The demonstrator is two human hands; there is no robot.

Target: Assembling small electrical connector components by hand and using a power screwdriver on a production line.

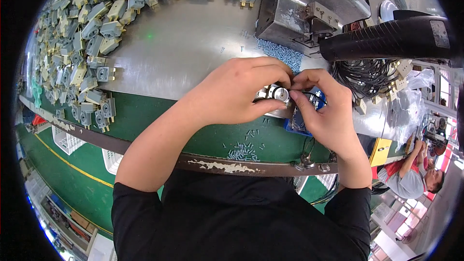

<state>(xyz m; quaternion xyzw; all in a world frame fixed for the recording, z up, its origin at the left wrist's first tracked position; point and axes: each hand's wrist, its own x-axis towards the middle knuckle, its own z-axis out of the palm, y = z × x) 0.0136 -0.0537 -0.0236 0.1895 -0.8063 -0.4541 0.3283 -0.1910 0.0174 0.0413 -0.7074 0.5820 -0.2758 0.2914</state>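
Near the table's front edge, my left hand [241,89] is closed around a small pale part with a round silver face [280,94], thumb below and fingers curled above. My right hand [326,108] meets it from the right, thumb and forefinger pinched at the part's edge. A thin black cable [311,94] runs from that pinch back through the palm; its tip is hidden by the fingers. Under the right hand is a blue fixture [293,126], partly covered. Just beyond my fingers lies a pile of small bluish screws [282,54].
Grey and cream plug housings [111,29] with brass pins heap along the left and back. A bent metal bracket [309,9] and a black-handled tool [386,38] stand at back right, beside bundled black cables [362,75]. Loose screws [243,152] lie in front. A co-worker [411,176] sits far right.
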